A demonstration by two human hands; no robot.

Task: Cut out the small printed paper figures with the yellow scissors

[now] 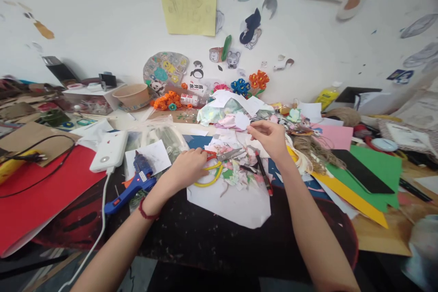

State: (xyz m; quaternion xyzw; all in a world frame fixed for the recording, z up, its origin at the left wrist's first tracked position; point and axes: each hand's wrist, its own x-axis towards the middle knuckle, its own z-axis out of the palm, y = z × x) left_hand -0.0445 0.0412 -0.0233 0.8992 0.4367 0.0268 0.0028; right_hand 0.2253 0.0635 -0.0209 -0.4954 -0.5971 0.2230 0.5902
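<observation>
My left hand [189,168] has its fingers curled at the handles of a pair of scissors [230,154], whose grey blades point right. Red and yellow handle loops show beside the fingers, which partly hide them. My right hand [272,140] is raised over the table, thumb and forefinger pinched at the edge of a small white paper piece [242,121] with a rounded outline. Beneath both hands, many colourful paper scraps [236,174] lie on a white sheet [229,207]. A dark pen with red parts [263,173] rests on the scraps, below my right hand.
A blue glue gun [132,189] and a white power bank [108,151] with a cable lie left, near red paper [68,187]. Right are twine [313,148], green paper [379,169] and a black flat object [362,171]. Pipe-cleaner flowers [259,80] and a bowl [132,96] stand behind.
</observation>
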